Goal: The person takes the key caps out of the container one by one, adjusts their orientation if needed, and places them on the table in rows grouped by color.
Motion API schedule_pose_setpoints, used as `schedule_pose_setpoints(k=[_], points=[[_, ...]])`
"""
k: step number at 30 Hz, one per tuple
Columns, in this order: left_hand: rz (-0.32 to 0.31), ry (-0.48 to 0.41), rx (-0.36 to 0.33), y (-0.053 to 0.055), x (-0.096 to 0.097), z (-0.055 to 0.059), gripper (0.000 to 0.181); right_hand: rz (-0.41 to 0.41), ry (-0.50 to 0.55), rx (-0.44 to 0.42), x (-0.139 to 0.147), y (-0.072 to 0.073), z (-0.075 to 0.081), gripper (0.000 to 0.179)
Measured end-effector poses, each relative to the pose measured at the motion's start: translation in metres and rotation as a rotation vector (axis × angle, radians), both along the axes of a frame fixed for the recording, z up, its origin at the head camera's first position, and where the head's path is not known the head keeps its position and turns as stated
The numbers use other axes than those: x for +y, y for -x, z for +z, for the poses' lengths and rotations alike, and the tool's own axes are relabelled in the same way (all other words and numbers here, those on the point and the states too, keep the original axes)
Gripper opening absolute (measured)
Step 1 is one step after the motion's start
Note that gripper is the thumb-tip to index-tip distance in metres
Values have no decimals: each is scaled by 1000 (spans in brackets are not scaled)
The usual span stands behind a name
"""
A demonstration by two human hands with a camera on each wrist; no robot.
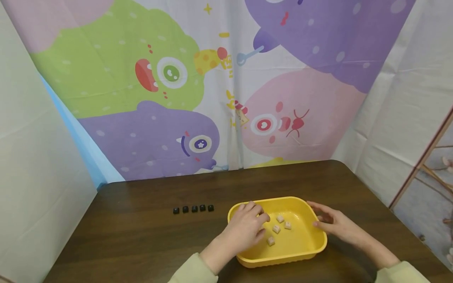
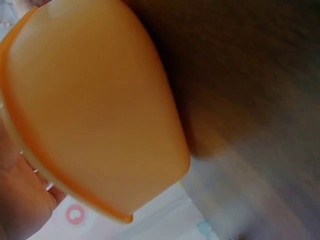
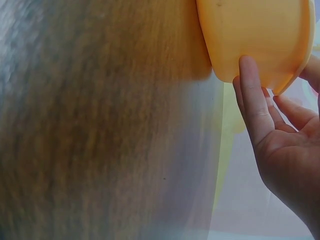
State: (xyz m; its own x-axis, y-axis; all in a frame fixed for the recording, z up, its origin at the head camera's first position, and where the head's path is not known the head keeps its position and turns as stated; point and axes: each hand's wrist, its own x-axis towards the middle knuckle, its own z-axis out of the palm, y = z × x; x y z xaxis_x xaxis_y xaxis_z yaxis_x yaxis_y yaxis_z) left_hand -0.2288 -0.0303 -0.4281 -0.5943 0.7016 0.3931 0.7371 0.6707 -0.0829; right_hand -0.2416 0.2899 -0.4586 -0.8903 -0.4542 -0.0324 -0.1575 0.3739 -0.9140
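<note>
Plainly, four pale cubes [image 1: 276, 228] lie inside a yellow tray [image 1: 299, 243], all of them to the right of the left hand's fingers [image 1: 262, 217] as the head view shows it. Three sit close together towards the middle, the uppermost of them near the fingertips; the fourth lies apart from these, lower down and near the thumb side. The left hand [image 1: 245, 227] reaches across the tray's left rim with its fingers bent over the inside. Its back hides the fingertips' undersides, so whether they pinch anything or are let go, I cannot tell; the left wrist view mostly shows the tray's outer wall.

At the opposite end, the right hand [image 1: 334, 225] grips the rim, thumb over the edge and fingers along the outside, one of them laid almost straight against the wall in the right wrist view. The cubes are well clear of this hand, across the tray's floor.

The tray stands on a dark brown surface [image 1: 134, 239]. Well to its left, five small black pieces [image 1: 194, 208] form a row. Behind hangs a cloth [image 1: 116, 78] printed with colourful creatures.
</note>
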Motion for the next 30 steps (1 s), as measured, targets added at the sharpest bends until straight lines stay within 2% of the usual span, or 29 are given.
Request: schedule_pose_setpoints(k=[6,17,24,30], points=[[-20,54,-10,4,7,-10,20,11,15,-1,0,0,0,61],[-94,124,-83,8,11,-24,28,17,35,-4,0,-1,0,62],[-121,191,-48,9,14,-28,24,12,23,8,-1,-2,1,61],[-131,225,-51,8,14,-28,19,2,12,3,-2,-3,2,61]])
